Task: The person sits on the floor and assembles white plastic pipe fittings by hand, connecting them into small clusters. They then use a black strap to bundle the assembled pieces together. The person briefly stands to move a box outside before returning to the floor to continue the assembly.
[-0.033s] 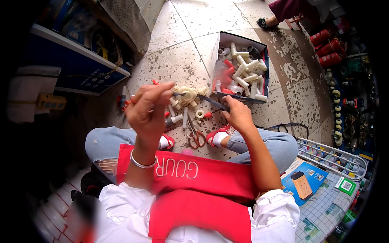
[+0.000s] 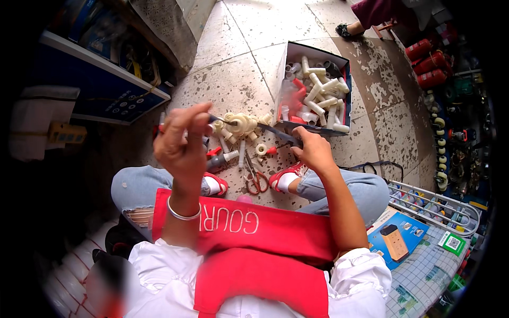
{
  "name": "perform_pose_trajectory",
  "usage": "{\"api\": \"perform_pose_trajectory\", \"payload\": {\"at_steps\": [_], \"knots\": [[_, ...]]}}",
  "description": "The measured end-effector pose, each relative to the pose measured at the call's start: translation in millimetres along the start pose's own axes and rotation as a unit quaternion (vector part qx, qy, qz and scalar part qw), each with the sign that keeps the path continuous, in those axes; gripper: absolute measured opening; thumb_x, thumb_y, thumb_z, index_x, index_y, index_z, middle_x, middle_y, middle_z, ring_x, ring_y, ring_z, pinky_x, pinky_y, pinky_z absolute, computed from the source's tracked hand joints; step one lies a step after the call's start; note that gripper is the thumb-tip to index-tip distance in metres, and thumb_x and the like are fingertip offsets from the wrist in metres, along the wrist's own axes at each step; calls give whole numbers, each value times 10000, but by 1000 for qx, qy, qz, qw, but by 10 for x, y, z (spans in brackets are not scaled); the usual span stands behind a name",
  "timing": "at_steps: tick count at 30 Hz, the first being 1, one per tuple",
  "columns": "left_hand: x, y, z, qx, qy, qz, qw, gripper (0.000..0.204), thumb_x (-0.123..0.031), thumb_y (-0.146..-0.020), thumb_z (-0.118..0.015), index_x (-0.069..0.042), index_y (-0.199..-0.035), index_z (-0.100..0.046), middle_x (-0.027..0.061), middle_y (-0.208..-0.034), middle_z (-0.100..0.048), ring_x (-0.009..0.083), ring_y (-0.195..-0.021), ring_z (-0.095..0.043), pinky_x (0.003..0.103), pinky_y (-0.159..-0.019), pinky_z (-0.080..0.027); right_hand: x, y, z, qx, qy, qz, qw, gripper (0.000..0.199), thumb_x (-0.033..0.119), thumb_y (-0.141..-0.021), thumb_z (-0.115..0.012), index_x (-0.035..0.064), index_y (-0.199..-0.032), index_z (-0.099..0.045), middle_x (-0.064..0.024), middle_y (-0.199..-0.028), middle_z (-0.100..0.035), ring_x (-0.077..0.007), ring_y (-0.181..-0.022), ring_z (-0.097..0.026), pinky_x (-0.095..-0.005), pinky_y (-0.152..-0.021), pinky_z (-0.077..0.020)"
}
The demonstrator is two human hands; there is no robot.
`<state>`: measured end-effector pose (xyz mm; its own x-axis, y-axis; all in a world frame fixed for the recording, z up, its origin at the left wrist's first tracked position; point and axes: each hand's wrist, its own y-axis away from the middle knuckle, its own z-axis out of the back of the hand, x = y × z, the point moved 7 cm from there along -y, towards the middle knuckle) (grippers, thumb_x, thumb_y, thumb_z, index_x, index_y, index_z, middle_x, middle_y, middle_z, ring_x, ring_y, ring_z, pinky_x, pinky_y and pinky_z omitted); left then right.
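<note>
My left hand (image 2: pixel 183 140) is raised over my left knee and pinches one end of a thin dark strip (image 2: pixel 268 131). The strip runs right, above a heap of cream plastic pipe fittings (image 2: pixel 238 124) on the floor. My right hand (image 2: pixel 313 151) grips its other end, just in front of a dark cardboard box (image 2: pixel 344 66) holding several white and red pipe pieces. Below the strip lie a small roll of white tape (image 2: pixel 261 149) and red-handled scissors (image 2: pixel 257 181). I sit with my knees apart, in red sandals and a red apron.
A blue shelf unit (image 2: pixel 106 90) stands at the left. Red canisters (image 2: pixel 429 63) and small hardware line the right side. A white wire rack (image 2: pixel 435 204) and a blue carton (image 2: pixel 397 238) sit by my right leg. Another person's foot (image 2: pixel 347 29) shows at the top.
</note>
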<state>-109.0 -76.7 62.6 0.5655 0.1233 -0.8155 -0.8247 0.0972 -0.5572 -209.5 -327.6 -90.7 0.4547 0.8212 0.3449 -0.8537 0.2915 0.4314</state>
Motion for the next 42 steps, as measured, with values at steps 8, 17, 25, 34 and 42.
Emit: {"api": "perform_pose_trajectory", "payload": {"at_steps": [8, 17, 25, 34, 42], "knots": [[1399, -102, 1266, -344, 231, 212, 885, 267, -219, -921, -618, -29, -1102, -667, 64, -1022, -688, 89, -755, -645, 205, -735, -548, -718, 232, 933, -27, -282, -4, 959, 374, 132, -718, -789, 74, -1051, -629, -2, -612, -532, -83, -565, -478, -260, -539, -393], [407, -136, 243, -9, 5, 107, 994, 188, -156, -935, -600, 2, -979, -693, 44, -824, -668, 76, -697, -584, 186, -598, -450, -587, 264, 1088, -297, -333, 66, 893, 323, 92, -762, -762, 54, -1053, -629, 27, -781, -582, 2, -553, -411, -153, -492, -334], [-514, 44, -595, 267, 262, 75, 925, 187, -118, -872, -672, 41, -970, -683, 94, -833, -671, 139, -719, -635, 239, -584, -502, 750, 505, 287, 168, -594, 264, 741, 257, 26, -911, -568, -13, -1164, -597, -18, -876, -623, -18, -733, -515, -177, -622, -414], [1582, 223, -845, 146, 305, 370, 866, 354, -279, -909, -637, 7, -1116, -628, 120, -1004, -672, 167, -847, -646, 289, -735, -529, 246, 479, 594, 97, -599, 157, 779, 118, 69, -892, -620, -42, -887, -659, -21, -667, -595, -46, -557, -515, -188, -479, -383], [3350, 2104, -936, 386, -316, 333, 801, 580, -213, -774, -737, -187, -1293, -480, 163, -1258, -465, 353, -1113, -549, 444, -906, -478, 22, 367, 629, 94, -571, 49, 814, 45, 18, -786, -689, -17, -815, -684, -4, -656, -620, -18, -502, -474, -171, -434, -330]]}}
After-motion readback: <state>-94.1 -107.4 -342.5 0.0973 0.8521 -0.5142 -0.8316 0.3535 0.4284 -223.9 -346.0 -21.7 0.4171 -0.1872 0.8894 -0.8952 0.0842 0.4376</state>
